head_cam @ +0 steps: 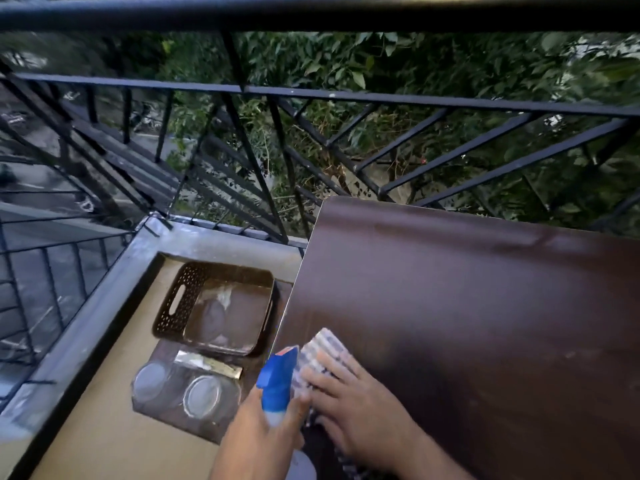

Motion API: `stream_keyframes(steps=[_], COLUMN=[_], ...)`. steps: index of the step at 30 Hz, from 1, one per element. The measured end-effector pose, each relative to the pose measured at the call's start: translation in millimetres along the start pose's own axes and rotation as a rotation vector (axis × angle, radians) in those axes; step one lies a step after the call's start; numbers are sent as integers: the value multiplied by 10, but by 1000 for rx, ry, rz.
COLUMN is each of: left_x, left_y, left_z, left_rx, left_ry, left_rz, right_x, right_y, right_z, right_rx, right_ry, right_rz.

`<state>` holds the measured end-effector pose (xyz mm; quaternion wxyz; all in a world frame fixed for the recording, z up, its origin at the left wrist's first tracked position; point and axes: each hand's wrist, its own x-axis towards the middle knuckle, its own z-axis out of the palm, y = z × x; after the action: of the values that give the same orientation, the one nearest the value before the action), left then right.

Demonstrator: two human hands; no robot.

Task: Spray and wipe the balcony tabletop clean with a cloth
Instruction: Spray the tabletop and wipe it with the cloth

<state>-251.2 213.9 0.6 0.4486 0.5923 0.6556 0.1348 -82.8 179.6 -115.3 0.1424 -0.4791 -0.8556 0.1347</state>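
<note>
A dark brown tabletop (467,306) fills the right half of the view. A blue-and-white checked cloth (323,348) lies at its near left edge. My right hand (349,403) presses flat on the cloth with fingers spread. My left hand (256,434) grips a spray bottle (278,379) with a blue trigger head, held just left of the cloth at the table's edge. The bottle's lower body is partly hidden by my hand.
On the balcony floor to the left sit a brown perforated plastic basket (180,299), a clear package of two round lids (187,393) and a flat cardboard sheet (104,434). A black metal railing (311,95) runs behind the table, with foliage beyond.
</note>
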Motion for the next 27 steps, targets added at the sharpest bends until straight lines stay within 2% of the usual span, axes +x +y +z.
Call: stream_keyframes(steps=[3, 5, 8, 11, 15, 18, 20, 23, 27], left_x=[-206, -340, -520, -728, -1008, -1191, -1296, -1364, -1459], left_y=[-161, -283, -451, -665, -922, -1037, -1094, -1200, -1299], left_z=[41, 66, 108, 127, 160, 182, 183, 175, 136], left_rx=[-46, -51, -39, -30, 83, 53, -16, -79, -67], left_ry=[-30, 4, 39, 34, 34, 74, 106, 70, 40], left_rz=[-62, -108, -180, -233, -305, -323, -356, -358, -328], right_x=[239, 505, 732, 736, 514, 238, 30, -327, -623], right_y=[198, 463, 874, 906, 658, 350, 25, -541, -938], right_z=[-289, -396, -343, -250, -215, -104, 28, 264, 380], right_rx=[25, -116, -77, -73, -52, -33, -41, -43, 39], right_ry=[168, 126, 16, 9, 27, 21, -16, -133, -158], right_rz=[6, 143, 452, 512, 479, 450, 313, 43, -128])
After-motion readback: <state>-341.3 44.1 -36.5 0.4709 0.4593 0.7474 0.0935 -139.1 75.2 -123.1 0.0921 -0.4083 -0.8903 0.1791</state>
